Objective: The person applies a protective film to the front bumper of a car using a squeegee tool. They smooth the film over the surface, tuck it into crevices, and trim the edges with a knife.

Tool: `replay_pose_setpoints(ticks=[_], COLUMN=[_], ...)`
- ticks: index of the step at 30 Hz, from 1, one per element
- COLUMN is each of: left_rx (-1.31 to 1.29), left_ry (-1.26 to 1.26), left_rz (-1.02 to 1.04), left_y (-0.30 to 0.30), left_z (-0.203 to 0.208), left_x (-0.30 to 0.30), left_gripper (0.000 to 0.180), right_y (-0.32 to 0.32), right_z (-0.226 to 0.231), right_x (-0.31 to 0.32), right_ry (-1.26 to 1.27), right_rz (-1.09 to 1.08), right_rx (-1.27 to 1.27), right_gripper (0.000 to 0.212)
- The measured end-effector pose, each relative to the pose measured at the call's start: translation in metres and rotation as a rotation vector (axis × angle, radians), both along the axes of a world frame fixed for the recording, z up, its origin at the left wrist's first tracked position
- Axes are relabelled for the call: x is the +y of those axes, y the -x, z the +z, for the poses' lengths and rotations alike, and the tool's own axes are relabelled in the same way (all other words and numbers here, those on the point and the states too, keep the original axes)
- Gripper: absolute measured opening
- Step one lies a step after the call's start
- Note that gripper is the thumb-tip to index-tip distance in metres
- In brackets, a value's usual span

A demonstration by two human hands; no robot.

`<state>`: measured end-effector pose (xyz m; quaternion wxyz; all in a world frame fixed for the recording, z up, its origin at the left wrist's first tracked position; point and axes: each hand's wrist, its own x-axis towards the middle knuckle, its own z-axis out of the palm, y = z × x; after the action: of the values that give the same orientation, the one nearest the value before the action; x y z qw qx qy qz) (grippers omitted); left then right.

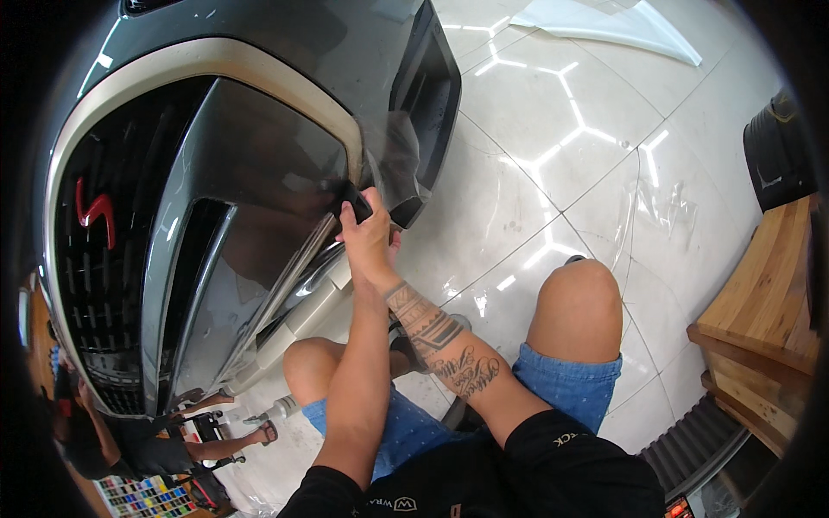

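Observation:
In front of me on the left is the grey front end of a car (259, 151), with a black grille and a pale trim band (285, 73). My right hand (370, 231) is closed round a small flat black squeegee (354, 200), pressed at the corner of the bumper where the trim band ends. Clear film (399, 148) sticks out wrinkled past that corner, beside a black vent opening (427, 104). Crossing beneath my right wrist, my left hand (395, 243) is mostly hidden; only some fingertips show, and its hold cannot be made out.
Glossy white floor tiles (518, 207) stretch to the right, with scraps of clear film (661, 211) on them. A sheet of film (613, 26) lies farther off. At right stand a wooden bench (760, 293) and a black container (780, 154). Another person (147, 440) is at lower left.

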<state>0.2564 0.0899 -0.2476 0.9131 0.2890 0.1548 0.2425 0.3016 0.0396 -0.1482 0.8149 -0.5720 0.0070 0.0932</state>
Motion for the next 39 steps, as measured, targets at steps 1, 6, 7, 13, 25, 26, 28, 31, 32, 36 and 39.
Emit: replay_pose_setpoints(ticks=[1,6,7,13,25,26,28,31,32,36,39], left_rx=[0.007,0.77,0.897,0.916,0.212,0.189,0.131,0.132,0.132,0.017,-0.109], left_ry=[0.008,-0.215,-0.493,-1.408,-0.649,-0.622,-0.741,-0.711,-0.742,-1.352,-1.997], left_rz=[-0.012,-0.139,-0.302,-0.76,-0.066,-0.156,-0.348,-0.563,-0.548,-0.301,0.168], left_y=[0.004,0.028,0.035,0.06,0.069,0.074,0.084,0.102,0.107,0.108,0.101], left_z=[0.001,0.041,0.058,0.152,0.147,0.15,0.166,0.195,0.211,0.319,0.425], left_x=[-0.001,-0.029,-0.031,-0.017,-0.042,-0.032,-0.034,-0.027,-0.028,-0.019,0.007], left_gripper=[0.032,0.035,0.033,0.037,0.086,0.079,0.081,0.105,0.105,0.111,0.118], right_y=[-0.001,-0.022,-0.024,-0.016,0.04,0.051,0.052,0.062,0.079,0.127,0.147], right_z=[-0.001,-0.018,-0.019,-0.008,0.027,0.035,0.072,0.159,0.184,0.205,0.209], right_x=[0.0,-0.027,-0.028,-0.003,-0.073,-0.083,-0.119,-0.205,-0.223,-0.24,-0.234], right_ry=[-0.065,-0.369,-0.414,-0.089,0.136,0.225,0.35,-0.159,-0.56,-0.608,-0.551], right_rz=[0.039,0.137,0.108,-0.182,0.271,0.323,0.452,1.204,1.268,1.658,1.652], right_rx=[0.015,0.106,0.098,-0.2,-0.791,-0.874,-0.999,-1.032,-1.217,-1.307,-1.457], right_gripper=[0.023,0.017,0.017,0.017,0.027,0.026,0.031,0.024,0.018,0.019,0.013])
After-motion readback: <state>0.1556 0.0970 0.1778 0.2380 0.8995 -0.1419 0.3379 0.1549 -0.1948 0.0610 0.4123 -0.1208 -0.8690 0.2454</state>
